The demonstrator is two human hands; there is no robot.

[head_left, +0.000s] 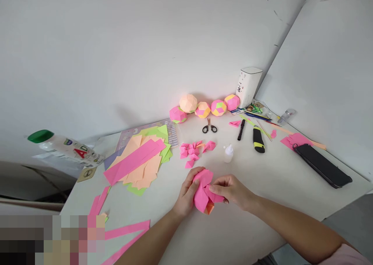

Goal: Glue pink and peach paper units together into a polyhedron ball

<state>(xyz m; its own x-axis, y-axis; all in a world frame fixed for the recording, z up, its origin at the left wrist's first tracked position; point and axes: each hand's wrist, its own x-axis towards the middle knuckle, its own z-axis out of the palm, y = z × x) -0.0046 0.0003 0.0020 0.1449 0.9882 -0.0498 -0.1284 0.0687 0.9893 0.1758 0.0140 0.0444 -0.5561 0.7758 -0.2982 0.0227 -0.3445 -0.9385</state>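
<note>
Between my hands, above the front of the table, is a partly assembled pink folded-paper ball (201, 197), with an orange piece showing at its underside. My left hand (187, 191) is wrapped round its left side, thumb on the front. The thumb and fingers of my right hand (230, 190) pinch a pink paper flap on the ball's right side. Beyond my hands lie several small folded pink paper units (192, 151). A small white glue bottle (229, 153) stands upright to their right.
Several finished paper balls (202, 109) line the wall, near a white container (249, 86). Scissors (210, 126), a black marker (241, 129), a cutter knife (258, 139) and a phone (323, 165) lie on the table. Paper sheets (142, 160) and a tilted white bottle (67, 148) are at left.
</note>
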